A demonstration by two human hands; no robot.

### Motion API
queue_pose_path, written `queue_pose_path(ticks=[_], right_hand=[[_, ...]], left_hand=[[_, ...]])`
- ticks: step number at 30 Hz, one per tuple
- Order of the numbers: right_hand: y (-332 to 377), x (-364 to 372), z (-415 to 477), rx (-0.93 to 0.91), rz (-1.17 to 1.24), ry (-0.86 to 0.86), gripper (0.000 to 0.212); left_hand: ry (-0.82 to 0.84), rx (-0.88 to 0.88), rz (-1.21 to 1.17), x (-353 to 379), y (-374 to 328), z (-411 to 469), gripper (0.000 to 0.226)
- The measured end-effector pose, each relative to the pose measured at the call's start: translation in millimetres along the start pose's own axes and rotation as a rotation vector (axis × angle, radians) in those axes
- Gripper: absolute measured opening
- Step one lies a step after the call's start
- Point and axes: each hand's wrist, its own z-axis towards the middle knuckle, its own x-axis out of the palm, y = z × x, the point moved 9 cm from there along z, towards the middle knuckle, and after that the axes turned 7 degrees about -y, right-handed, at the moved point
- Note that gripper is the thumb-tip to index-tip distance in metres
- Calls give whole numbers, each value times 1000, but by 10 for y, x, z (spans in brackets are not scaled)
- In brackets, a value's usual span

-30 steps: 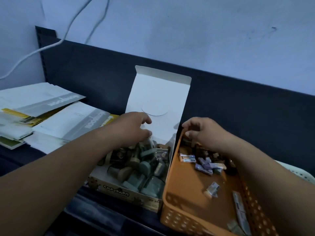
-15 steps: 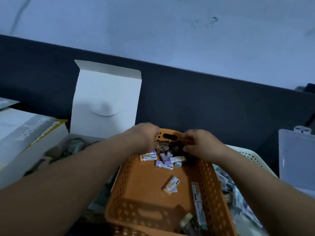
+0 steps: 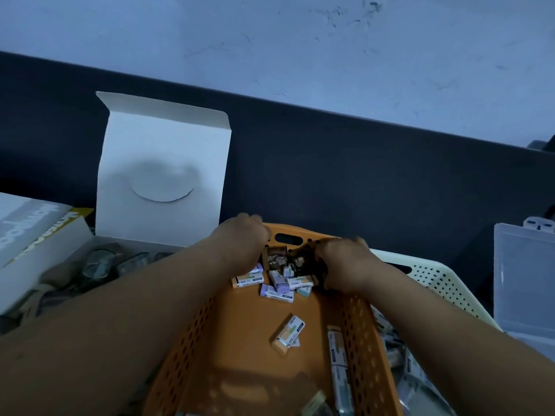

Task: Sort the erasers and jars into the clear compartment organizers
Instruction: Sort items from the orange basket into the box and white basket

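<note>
While the head view has swung rightwards since a second ago, the orange basket [image 3: 234, 355] now sits in the middle of it and serves as the landmark. The left hand [image 3: 240, 238], which was down among the jars [image 3: 99, 265] in the open white box [image 3: 162, 163] just left of the basket, has come across to the basket's far-left rim. Its fingers curl out of sight there, so I cannot tell whether it grips the rim. The right hand [image 3: 342, 265] stays at the basket's far-right corner, fingers bent down into some small dark pieces [image 3: 276, 259]; whether it holds one I cannot tell. Sleeved erasers [image 3: 276, 283] lie heaped at the basket's far end between the two hands, with a few more loose on its floor nearer the person. A cream basket [image 3: 435, 280] lies just right of it, and a clear organizer [image 3: 525, 280] has come into view further right, well apart. Both hands seem to be turning to the erasers, and sorting looks barely begun.
</note>
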Motion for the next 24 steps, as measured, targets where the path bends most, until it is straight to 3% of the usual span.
queue_pose_path(ticks=[4, 11, 13, 19, 24], right_hand=[[-82, -92, -15, 38, 116, -67, 25], [-92, -521, -50, 119, 770, -167, 32], [41, -629, -49, 95, 920, -176, 34], [672, -846, 15, -28, 1098, -116, 27], [1296, -961, 108, -138, 1115, -69, 19]], left_hand=[[-49, 7, -75, -62, 24, -9, 30], [-139, -253, -765, -373, 298, -165, 25], [-141, -302, -868, -467, 370, -259, 29], [-174, -444, -1009, -712, 829, -789, 26], [-195, -556, -944, -801, 1249, -1315, 26]])
